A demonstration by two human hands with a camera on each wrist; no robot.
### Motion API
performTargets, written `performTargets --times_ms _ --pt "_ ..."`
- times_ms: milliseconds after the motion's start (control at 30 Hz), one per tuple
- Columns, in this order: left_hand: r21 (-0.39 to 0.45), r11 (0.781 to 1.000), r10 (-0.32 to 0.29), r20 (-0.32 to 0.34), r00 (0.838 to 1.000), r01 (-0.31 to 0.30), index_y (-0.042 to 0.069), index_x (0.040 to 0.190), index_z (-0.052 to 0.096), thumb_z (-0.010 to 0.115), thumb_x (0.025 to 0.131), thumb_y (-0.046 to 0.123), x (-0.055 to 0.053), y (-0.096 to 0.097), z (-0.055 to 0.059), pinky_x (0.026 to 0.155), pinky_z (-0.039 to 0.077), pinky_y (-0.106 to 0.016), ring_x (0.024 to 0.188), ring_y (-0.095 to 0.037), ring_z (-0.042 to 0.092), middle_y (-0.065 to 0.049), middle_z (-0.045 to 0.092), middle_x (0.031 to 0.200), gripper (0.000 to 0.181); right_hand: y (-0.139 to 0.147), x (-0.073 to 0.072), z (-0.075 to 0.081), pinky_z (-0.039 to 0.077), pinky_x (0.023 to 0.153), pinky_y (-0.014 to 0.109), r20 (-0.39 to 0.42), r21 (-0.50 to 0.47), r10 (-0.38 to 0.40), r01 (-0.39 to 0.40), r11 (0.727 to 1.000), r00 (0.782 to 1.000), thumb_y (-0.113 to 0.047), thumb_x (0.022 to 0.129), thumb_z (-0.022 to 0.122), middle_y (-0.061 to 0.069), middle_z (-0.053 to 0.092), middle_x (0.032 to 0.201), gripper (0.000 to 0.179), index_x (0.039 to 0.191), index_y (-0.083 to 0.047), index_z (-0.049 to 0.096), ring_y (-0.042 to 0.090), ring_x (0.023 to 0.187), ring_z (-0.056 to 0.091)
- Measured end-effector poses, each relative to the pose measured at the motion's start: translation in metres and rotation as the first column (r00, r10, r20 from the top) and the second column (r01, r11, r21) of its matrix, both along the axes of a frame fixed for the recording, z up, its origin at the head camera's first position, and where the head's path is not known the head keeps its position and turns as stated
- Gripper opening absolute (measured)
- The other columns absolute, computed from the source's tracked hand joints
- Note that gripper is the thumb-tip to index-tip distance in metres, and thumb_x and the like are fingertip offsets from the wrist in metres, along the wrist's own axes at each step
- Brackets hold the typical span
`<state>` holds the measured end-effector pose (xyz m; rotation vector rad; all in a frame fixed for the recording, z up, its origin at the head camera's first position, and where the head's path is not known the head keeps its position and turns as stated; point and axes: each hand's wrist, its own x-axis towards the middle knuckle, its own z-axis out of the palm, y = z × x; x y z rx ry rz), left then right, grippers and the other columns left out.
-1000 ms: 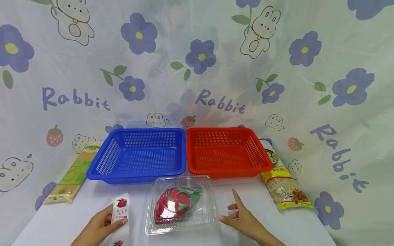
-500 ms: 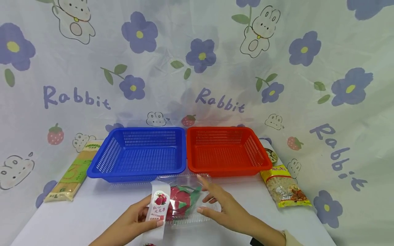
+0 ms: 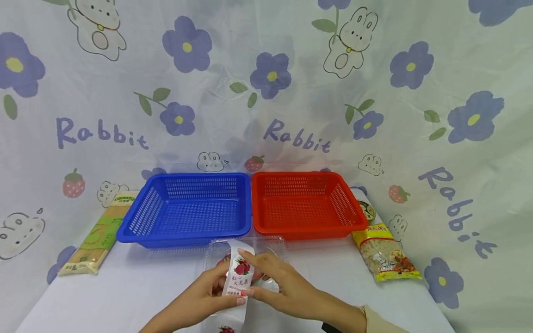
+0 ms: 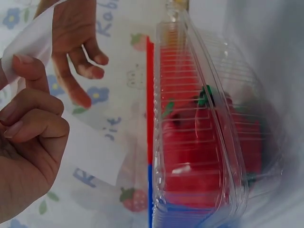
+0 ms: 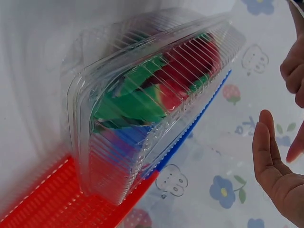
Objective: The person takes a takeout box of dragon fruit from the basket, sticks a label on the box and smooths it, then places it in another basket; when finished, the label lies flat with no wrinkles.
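My left hand pinches a white strip of sticker labels, printed with red dragon fruit and Chinese characters. It holds the strip above a clear plastic clamshell box. Inside the box lies a red dragon fruit with green scales, mostly hidden by the hands in the head view. My right hand is at the strip's right edge, its thumb and index finger overlapping the label there. In the right wrist view, the fingers of that hand are extended. The box is closed and sits on the white table.
Behind the box stand a blue basket and a red basket, side by side. A pack of noodles lies at left. At right are a yellow-ended food bag and a round tin. A rabbit-print curtain hangs behind.
My left hand has carried the label strip rightward until it hangs over the box. My right hand has come leftward from beside the box to the strip. The box and baskets stay put.
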<state>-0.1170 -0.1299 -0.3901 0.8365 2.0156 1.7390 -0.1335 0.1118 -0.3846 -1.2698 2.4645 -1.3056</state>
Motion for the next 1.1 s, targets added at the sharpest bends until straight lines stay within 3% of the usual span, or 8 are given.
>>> performTargets --times_ms 233,367,567,800,967,1100 --pt "0.009 1.0 0.001 -0.003 1.0 -0.001 -0.004 0.14 0.044 0.066 0.095 0.012 0.0 0.005 -0.001 0.057 0.046 -0.017 0.067 0.001 0.055 -0.007 0.073 0.092 0.052 -0.001 0.001 -0.003 0.053 0.085 0.025 -0.025 -0.004 -0.003 0.002 1.0 1.0 -0.034 0.1 0.059 -0.004 0.055 0.12 0.065 0.158 -0.029 0.028 0.008 0.101 0.06" --pt "0.031 0.999 -0.016 0.015 1.0 0.016 -0.005 0.138 0.046 0.064 0.097 0.011 0.001 0.006 -0.002 0.066 0.052 -0.019 0.076 -0.002 0.062 -0.012 0.073 0.1 0.048 -0.001 0.001 -0.006 0.052 0.083 0.024 -0.041 -0.01 -0.005 0.004 1.0 0.999 -0.033 0.1 0.059 -0.005 0.054 0.117 0.065 0.157 -0.028 0.029 0.009 0.1 0.059" --pt "0.082 0.995 -0.047 -0.012 0.999 0.048 -0.01 0.134 0.05 0.061 0.098 0.007 0.001 0.008 -0.004 0.078 0.056 -0.023 0.092 -0.007 0.068 -0.018 0.069 0.114 0.042 -0.001 0.003 -0.01 0.052 0.084 0.024 -0.051 -0.023 0.001 -0.002 1.0 0.999 -0.032 0.101 0.058 -0.004 0.055 0.119 0.061 0.156 -0.027 0.032 0.006 0.101 0.058" --pt "0.121 0.992 -0.029 0.007 1.0 0.028 -0.008 0.138 0.045 0.063 0.097 0.007 0.004 0.008 -0.006 0.077 0.057 -0.024 0.091 -0.008 0.069 -0.021 0.071 0.11 0.048 -0.002 0.005 -0.013 0.053 0.085 0.025 -0.056 -0.016 0.014 -0.015 1.0 0.998 -0.03 0.102 0.055 -0.001 0.055 0.13 0.058 0.156 -0.027 0.033 0.004 0.101 0.059" --pt "0.148 0.986 -0.091 0.056 0.994 0.082 -0.012 0.139 0.04 0.064 0.096 0.006 0.006 0.009 -0.007 0.083 0.056 -0.024 0.098 -0.009 0.067 -0.025 0.066 0.118 0.053 -0.002 0.005 -0.015 0.053 0.083 0.025 -0.041 0.014 -0.031 0.031 0.999 0.999 -0.033 0.102 0.054 -0.003 0.056 0.129 0.057 0.156 -0.03 0.033 0.005 0.1 0.058" --pt "0.159 0.977 -0.142 -0.002 0.99 0.141 -0.014 0.141 0.038 0.061 0.097 0.004 0.008 0.009 -0.01 0.087 0.055 -0.026 0.105 -0.008 0.065 -0.026 0.06 0.124 0.052 -0.002 0.005 -0.016 0.053 0.083 0.026 -0.047 0.021 -0.061 0.062 0.998 0.997 -0.033 0.103 0.054 -0.003 0.057 0.128 0.056 0.155 -0.03 0.034 0.006 0.099 0.057"
